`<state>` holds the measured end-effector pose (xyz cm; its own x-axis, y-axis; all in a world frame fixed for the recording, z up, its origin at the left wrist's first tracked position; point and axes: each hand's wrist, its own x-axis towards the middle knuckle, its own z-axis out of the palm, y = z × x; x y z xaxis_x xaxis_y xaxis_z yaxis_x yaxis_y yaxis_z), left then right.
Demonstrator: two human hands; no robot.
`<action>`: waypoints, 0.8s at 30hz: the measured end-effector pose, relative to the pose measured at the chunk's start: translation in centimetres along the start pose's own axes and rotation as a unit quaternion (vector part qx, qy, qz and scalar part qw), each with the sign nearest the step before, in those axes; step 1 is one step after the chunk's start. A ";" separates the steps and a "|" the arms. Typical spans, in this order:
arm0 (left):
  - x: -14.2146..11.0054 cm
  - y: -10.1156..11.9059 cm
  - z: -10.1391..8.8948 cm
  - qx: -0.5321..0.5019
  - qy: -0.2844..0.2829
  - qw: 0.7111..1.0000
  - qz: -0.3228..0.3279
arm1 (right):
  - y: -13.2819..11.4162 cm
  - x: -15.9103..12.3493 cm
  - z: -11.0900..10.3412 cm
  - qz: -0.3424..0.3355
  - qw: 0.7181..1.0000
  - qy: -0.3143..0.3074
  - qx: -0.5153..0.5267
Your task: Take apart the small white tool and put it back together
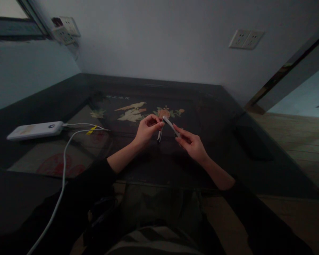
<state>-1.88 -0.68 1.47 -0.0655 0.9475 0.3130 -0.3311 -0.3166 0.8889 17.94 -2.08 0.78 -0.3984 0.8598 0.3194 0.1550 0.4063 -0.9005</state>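
Note:
My left hand (146,131) and my right hand (193,144) are raised over the dark table, close together. Between them is a narrow, pale grey strip (170,124), bent like a strap or short band. My left thumb and fingertips pinch it near its upper bend. From there a second length (160,136) with a dark end hangs below my left fingers. The fingers of my right hand close on the strip's lower right end. The dim light hides its exact kind.
A white power bank (35,130) lies at the left with a white cable (64,163) running toward me. Yellow tape (91,130) marks the cable. A dark flat object (251,143) rests at the right. The table (207,106) has bird and flower decoration and meets the wall.

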 end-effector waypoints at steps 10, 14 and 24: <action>0.1 0.1 0.0 -0.003 -0.001 1.000 0.012 | 0.4 -0.1 -0.2 -0.001 0.998 -0.054 0.045; 0.2 0.0 0.0 0.005 -0.001 1.000 0.004 | 1.0 0.2 -0.2 -0.006 1.000 -0.019 0.023; 0.0 0.1 0.0 0.004 -0.003 1.000 -0.001 | 0.7 0.2 -0.3 0.007 1.000 -0.012 0.018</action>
<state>-1.92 -0.66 1.53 -0.0594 0.9480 0.3127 -0.3241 -0.3146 0.8922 18.24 -1.56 0.31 -0.4181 0.8577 0.2991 0.1294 0.3822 -0.9150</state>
